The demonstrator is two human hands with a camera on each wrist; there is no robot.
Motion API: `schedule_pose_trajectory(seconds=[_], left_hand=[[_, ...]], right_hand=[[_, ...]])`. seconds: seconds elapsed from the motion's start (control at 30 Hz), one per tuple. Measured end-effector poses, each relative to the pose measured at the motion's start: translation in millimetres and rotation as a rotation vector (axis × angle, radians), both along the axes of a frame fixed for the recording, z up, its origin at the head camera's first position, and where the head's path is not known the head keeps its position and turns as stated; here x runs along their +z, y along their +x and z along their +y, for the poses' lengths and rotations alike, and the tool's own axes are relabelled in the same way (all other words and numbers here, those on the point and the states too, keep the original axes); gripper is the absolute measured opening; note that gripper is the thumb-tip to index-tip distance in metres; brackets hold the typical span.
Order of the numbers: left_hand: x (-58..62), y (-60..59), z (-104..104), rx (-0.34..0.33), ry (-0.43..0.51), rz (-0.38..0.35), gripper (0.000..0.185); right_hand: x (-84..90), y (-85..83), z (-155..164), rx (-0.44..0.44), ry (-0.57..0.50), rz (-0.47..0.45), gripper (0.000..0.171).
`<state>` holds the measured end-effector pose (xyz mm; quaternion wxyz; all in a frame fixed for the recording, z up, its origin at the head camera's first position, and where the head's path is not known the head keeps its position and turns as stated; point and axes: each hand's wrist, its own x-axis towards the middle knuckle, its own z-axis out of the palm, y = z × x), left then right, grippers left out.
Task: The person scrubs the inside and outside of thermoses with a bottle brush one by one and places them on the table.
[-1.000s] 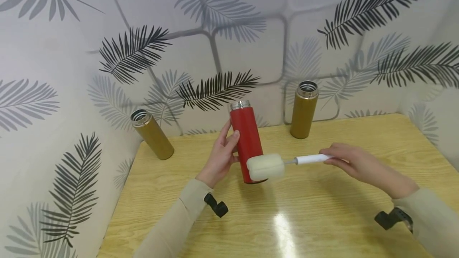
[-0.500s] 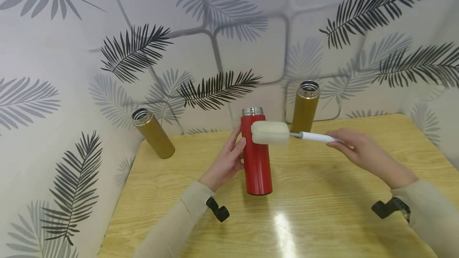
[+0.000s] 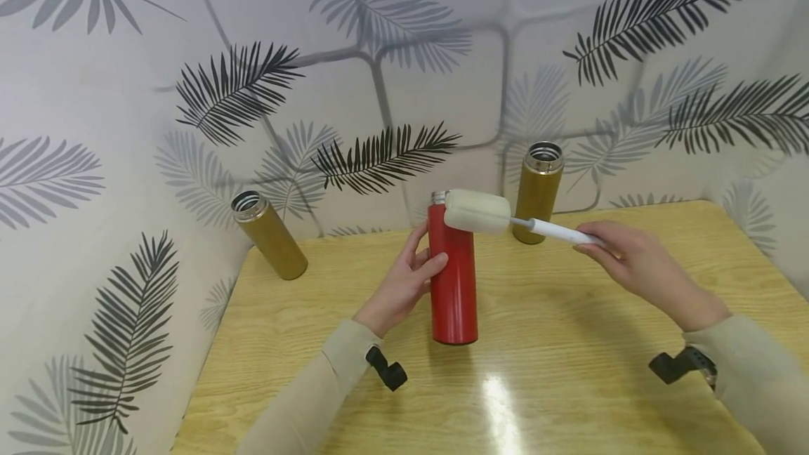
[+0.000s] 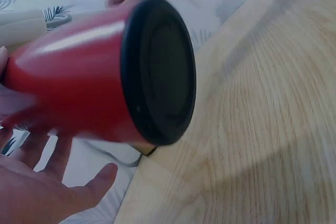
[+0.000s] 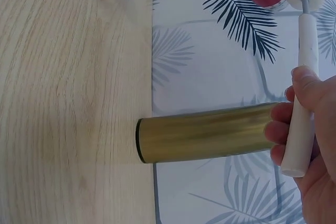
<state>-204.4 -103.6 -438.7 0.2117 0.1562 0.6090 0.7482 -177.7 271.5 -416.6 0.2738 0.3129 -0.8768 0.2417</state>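
A red open-topped flask (image 3: 453, 279) stands upright near the middle of the wooden table (image 3: 569, 371). My left hand (image 3: 404, 283) grips its left side, thumb and fingers round the body; the left wrist view shows its black base (image 4: 160, 72). My right hand (image 3: 622, 255) pinches the white handle (image 3: 559, 232) of a sponge brush. Its cream sponge head (image 3: 477, 210) hovers at the flask's steel mouth. In the right wrist view the fingers (image 5: 283, 129) wrap the handle (image 5: 300, 114).
Two gold flasks stand open at the back of the table: one at the left corner (image 3: 268, 236), one behind the brush (image 3: 537, 192), also in the right wrist view (image 5: 205, 132). Leaf-patterned walls (image 3: 379, 55) close in the back and sides.
The right hand has raised the sponge brush from beside the flask's base up to its mouth. The left hand has drawn the flask a little nearer and set it upright.
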Motion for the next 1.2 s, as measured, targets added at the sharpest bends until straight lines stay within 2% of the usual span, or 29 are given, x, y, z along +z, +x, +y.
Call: schedule_pose_trajectory(seconds=[0.13, 0.23, 0.33, 0.43, 0.57, 0.63, 0.8, 0.97, 1.2], left_hand=[[2.3, -2.8, -2, 0.012, -0.03, -0.003, 0.069], [5.5, -5.0, -3, 0.004, -0.013, 0.004, 0.066], [8.9, -6.2, -3, 0.006, 0.023, 0.01, 0.064], [12.2, -6.6, -3, 0.033, 0.047, 0.006, 0.064], [15.5, -7.9, -4, 0.097, 0.079, -0.004, 0.063], [16.5, -9.9, -4, 0.122, 0.112, -0.011, 0.063], [18.6, -15.3, -8, 0.156, 0.179, -0.022, 0.061], [20.4, -18.5, -12, 0.192, 0.214, -0.029, 0.059], [16.0, -16.8, -10, 0.167, 0.181, -0.014, 0.057]], right_hand=[[-2.2, -0.7, 1, 0.034, -0.008, 0.013, 0.03], [-6.8, -1.1, 1, 0.087, -0.01, 0.005, 0.02], [-13.1, -1.2, 0, 0.153, -0.008, -0.022, 0.023], [-19.9, -0.6, -1, 0.216, -0.004, -0.032, 0.027], [-28.6, 1.9, -3, 0.271, 0.013, -0.046, 0.02], [-31.5, 4.7, -4, 0.279, 0.028, -0.075, 0.019], [-34.7, 12.0, -5, 0.277, 0.073, -0.134, 0.033], [-37.6, 14.4, -3, 0.294, 0.081, -0.131, 0.027], [-39.8, 8.1, 1, 0.251, 0.014, -0.107, 0.029]])
